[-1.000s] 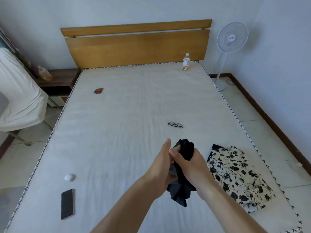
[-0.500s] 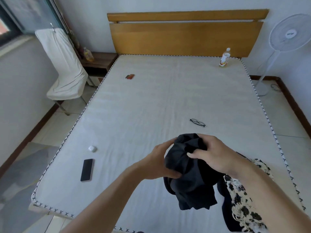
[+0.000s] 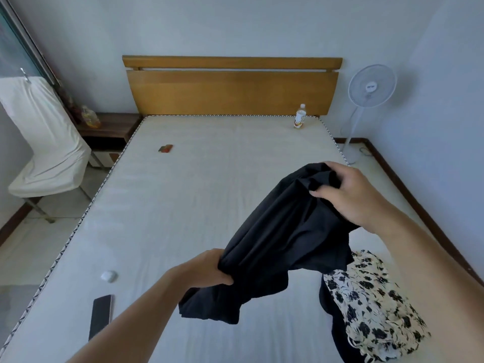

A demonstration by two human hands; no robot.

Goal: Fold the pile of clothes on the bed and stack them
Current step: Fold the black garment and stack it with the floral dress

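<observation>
A black garment [image 3: 275, 242] hangs in the air above the white mattress [image 3: 196, 195], stretched between both hands. My left hand [image 3: 207, 268] grips its lower left edge, fingers curled round bunched cloth. My right hand [image 3: 348, 195] grips the upper right end, held higher and farther out. A loose flap of the garment droops below my left hand. A cream garment with black flowers [image 3: 372, 307] lies crumpled on the bed at the lower right, with dark cloth under it.
On the mattress lie a phone [image 3: 100, 315], a white earbud case [image 3: 108, 275], a small red-brown object [image 3: 165, 148] and a bottle [image 3: 300, 119] near the wooden headboard [image 3: 230, 87]. A covered chair [image 3: 47, 142] stands left, a fan [image 3: 372, 86] right.
My hands have pulled apart, the right going up and right, the left down and left, spreading the bunched black garment. The glasses are now hidden behind it.
</observation>
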